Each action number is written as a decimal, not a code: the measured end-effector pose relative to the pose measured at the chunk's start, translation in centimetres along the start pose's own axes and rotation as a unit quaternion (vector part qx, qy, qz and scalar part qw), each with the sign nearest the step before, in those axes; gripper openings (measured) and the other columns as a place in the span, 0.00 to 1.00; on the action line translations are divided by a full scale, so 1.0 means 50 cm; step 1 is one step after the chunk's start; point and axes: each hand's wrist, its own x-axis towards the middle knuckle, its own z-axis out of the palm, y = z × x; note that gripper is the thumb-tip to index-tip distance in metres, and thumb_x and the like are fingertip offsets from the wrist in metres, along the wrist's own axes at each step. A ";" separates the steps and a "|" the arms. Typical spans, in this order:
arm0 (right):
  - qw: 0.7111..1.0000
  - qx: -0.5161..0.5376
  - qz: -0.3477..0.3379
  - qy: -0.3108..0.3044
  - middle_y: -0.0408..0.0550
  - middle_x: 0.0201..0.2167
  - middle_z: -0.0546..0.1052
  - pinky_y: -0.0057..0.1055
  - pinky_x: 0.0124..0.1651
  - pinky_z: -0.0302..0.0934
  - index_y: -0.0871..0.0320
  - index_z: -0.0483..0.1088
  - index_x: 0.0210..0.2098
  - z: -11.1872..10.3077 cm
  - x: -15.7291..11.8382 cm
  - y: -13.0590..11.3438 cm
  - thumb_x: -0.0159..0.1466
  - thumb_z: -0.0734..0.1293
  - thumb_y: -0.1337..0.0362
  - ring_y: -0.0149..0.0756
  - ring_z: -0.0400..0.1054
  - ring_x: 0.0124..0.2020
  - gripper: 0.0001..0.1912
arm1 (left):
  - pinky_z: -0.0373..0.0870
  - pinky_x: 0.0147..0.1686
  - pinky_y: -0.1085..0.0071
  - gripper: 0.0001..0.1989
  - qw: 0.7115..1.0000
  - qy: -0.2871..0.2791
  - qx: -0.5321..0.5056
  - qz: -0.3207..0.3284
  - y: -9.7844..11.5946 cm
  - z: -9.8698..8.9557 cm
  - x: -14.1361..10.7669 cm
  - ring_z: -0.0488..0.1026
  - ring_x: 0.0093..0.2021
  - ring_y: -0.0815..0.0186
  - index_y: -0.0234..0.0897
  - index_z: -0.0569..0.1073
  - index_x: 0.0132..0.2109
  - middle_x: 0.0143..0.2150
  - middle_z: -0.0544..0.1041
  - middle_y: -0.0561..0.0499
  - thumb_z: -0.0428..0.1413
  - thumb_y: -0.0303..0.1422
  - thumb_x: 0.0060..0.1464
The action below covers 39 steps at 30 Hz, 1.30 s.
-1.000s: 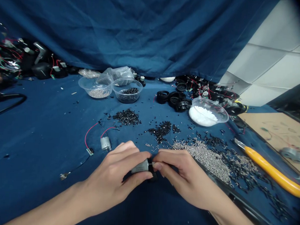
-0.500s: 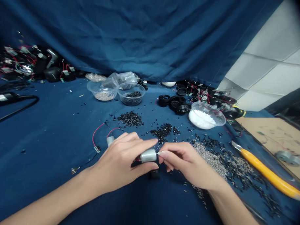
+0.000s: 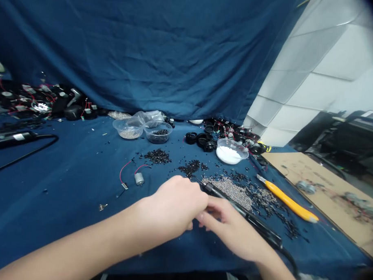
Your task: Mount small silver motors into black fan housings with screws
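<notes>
Lying beside a heap of loose silver screws (image 3: 229,189): black corded soldering iron (image 3: 251,213); right hand (image 3: 229,229), grip unclear; left hand (image 3: 174,207), curled, contents hidden. Risk: a knocked iron scatters screws.

Blue-clothed counter (image 3: 50,184), strewn with black pieces (image 3: 157,156) and silver screws (image 3: 226,189). Across it, clear bowls (image 3: 158,132), black wheels (image 3: 201,140), a small motor (image 3: 139,178) with red wires, and a yellow-handled tool (image 3: 286,204).
</notes>
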 end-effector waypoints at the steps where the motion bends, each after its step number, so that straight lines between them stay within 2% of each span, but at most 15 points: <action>1: 1.000 -0.002 0.005 -0.002 0.44 0.34 0.73 0.25 0.34 0.59 0.59 0.70 0.36 0.013 -0.008 0.008 0.68 0.62 0.63 0.30 0.65 0.33 0.08 | 0.62 0.21 0.67 0.09 1.000 -0.007 -0.004 -0.001 0.007 0.015 0.006 0.77 0.25 0.53 0.36 0.76 0.24 0.22 0.76 0.48 0.69 0.31 0.42; 3: 1.000 0.001 0.013 0.007 0.45 0.35 0.73 0.25 0.34 0.59 0.59 0.70 0.36 0.034 -0.017 0.029 0.68 0.62 0.63 0.30 0.64 0.33 0.08 | 0.64 0.21 0.67 0.09 1.000 -0.016 -0.010 -0.004 0.016 0.040 0.013 0.78 0.25 0.52 0.35 0.76 0.25 0.22 0.77 0.48 0.69 0.33 0.42; 5: 0.999 0.023 0.033 0.019 0.44 0.30 0.72 0.24 0.31 0.58 0.60 0.69 0.33 0.045 -0.017 0.050 0.68 0.61 0.60 0.29 0.63 0.29 0.11 | 0.67 0.24 0.66 0.09 1.000 -0.024 -0.013 -0.003 0.021 0.053 0.015 0.79 0.27 0.51 0.35 0.77 0.26 0.24 0.78 0.47 0.69 0.32 0.43; 8: 0.993 0.088 0.074 0.013 0.40 0.23 0.67 0.24 0.27 0.54 0.61 0.69 0.32 0.050 -0.006 0.074 0.65 0.65 0.55 0.27 0.59 0.24 0.15 | 0.69 0.28 0.63 0.08 0.999 -0.036 -0.016 0.001 0.021 0.043 0.014 0.79 0.30 0.50 0.33 0.78 0.30 0.28 0.80 0.45 0.69 0.29 0.43; 11: 0.990 0.126 0.059 -0.010 0.40 0.23 0.66 0.23 0.26 0.50 0.62 0.70 0.32 0.047 0.007 0.082 0.64 0.67 0.54 0.24 0.54 0.23 0.16 | 0.63 0.23 0.67 0.08 0.998 -0.052 -0.025 0.003 0.006 0.015 0.011 0.78 0.27 0.53 0.33 0.77 0.31 0.25 0.79 0.47 0.68 0.30 0.43; 15: 0.986 0.161 0.034 -0.032 0.39 0.25 0.62 0.22 0.24 0.45 0.63 0.71 0.34 0.041 0.013 0.078 0.65 0.66 0.54 0.23 0.49 0.23 0.16 | 0.51 0.17 0.71 0.09 0.995 -0.078 -0.055 0.028 -0.024 0.001 0.011 0.74 0.21 0.62 0.35 0.74 0.24 0.18 0.74 0.53 0.68 0.28 0.42; 18: 0.979 0.192 0.049 -0.048 0.40 0.26 0.64 0.22 0.25 0.45 0.62 0.73 0.37 0.035 0.012 0.075 0.64 0.67 0.52 0.23 0.50 0.24 0.17 | 0.47 0.16 0.72 0.10 0.993 -0.082 -0.073 0.039 -0.038 0.009 0.015 0.69 0.18 0.66 0.35 0.73 0.22 0.16 0.70 0.55 0.67 0.26 0.43; 20: 0.974 0.211 0.062 -0.060 0.41 0.26 0.67 0.22 0.25 0.46 0.62 0.73 0.38 0.030 0.012 0.078 0.64 0.68 0.53 0.23 0.51 0.24 0.16 | 0.49 0.17 0.73 0.09 0.991 -0.081 -0.095 0.045 -0.043 0.013 0.016 0.68 0.18 0.68 0.36 0.75 0.23 0.16 0.71 0.56 0.66 0.26 0.45; 23: 0.970 0.222 0.054 -0.077 0.41 0.26 0.70 0.23 0.27 0.47 0.62 0.73 0.34 0.026 0.015 0.085 0.64 0.68 0.57 0.24 0.53 0.24 0.13 | 0.53 0.19 0.73 0.07 0.987 -0.068 -0.135 0.057 -0.050 0.014 0.016 0.69 0.20 0.68 0.40 0.77 0.25 0.17 0.72 0.56 0.65 0.24 0.46; 27: 0.975 0.203 0.036 -0.080 0.42 0.26 0.70 0.25 0.33 0.51 0.62 0.72 0.31 0.027 0.017 0.091 0.65 0.67 0.59 0.27 0.58 0.28 0.12 | 0.52 0.18 0.74 0.09 0.980 -0.054 -0.180 0.063 -0.062 0.007 0.014 0.66 0.19 0.69 0.43 0.79 0.26 0.16 0.71 0.59 0.66 0.23 0.45; 32: 0.985 0.155 0.043 -0.056 0.40 0.26 0.68 0.24 0.34 0.52 0.61 0.70 0.31 0.033 0.009 0.088 0.66 0.64 0.64 0.26 0.58 0.28 0.09 | 0.62 0.27 0.74 0.08 0.978 -0.040 -0.194 0.066 -0.063 0.001 0.006 0.74 0.29 0.68 0.44 0.80 0.29 0.26 0.78 0.57 0.63 0.25 0.52; 35: 0.986 0.151 0.053 -0.045 0.39 0.25 0.67 0.24 0.31 0.51 0.60 0.67 0.30 0.035 0.006 0.085 0.65 0.62 0.67 0.26 0.57 0.26 0.07 | 0.65 0.33 0.72 0.09 0.985 0.001 -0.149 0.086 -0.046 0.007 0.000 0.73 0.33 0.65 0.38 0.76 0.26 0.30 0.77 0.53 0.61 0.24 0.53; 39: 0.985 0.153 0.074 -0.029 0.38 0.22 0.63 0.23 0.28 0.50 0.59 0.64 0.28 0.036 0.000 0.077 0.65 0.63 0.64 0.26 0.54 0.24 0.10 | 0.67 0.44 0.64 0.10 0.989 0.037 -0.099 0.107 -0.015 0.029 -0.010 0.70 0.38 0.61 0.36 0.74 0.27 0.32 0.75 0.51 0.58 0.26 0.56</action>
